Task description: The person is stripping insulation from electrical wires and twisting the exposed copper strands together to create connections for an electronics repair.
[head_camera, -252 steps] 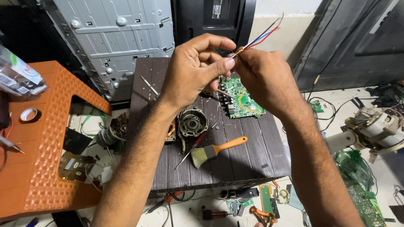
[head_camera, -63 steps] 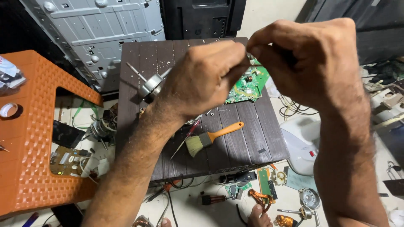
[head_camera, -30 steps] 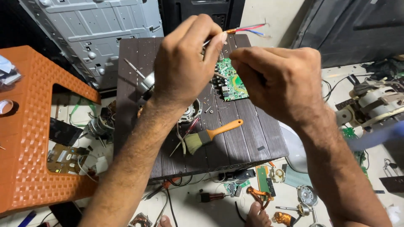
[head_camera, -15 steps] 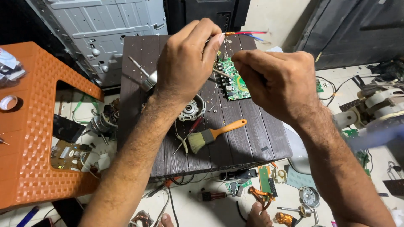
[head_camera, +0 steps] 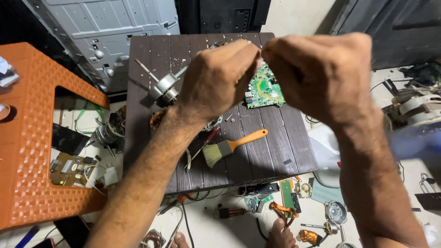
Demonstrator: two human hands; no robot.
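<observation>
Both hands are raised close to the camera above the dark slatted tabletop [head_camera: 275, 151], meeting at about 12 o'clock. The left hand [head_camera: 220, 80] and the right hand [head_camera: 321, 76] have their fingers curled tight and pinched together where they touch; what they grip is hidden, so I cannot tell. Just beneath them lies a green circuit board [head_camera: 264, 92]. At 9 o'clock from it rests a small motor [head_camera: 165, 88] with a shaft. At 6 o'clock lies an orange-handled brush [head_camera: 232, 147], beside a red screwdriver [head_camera: 206, 140].
</observation>
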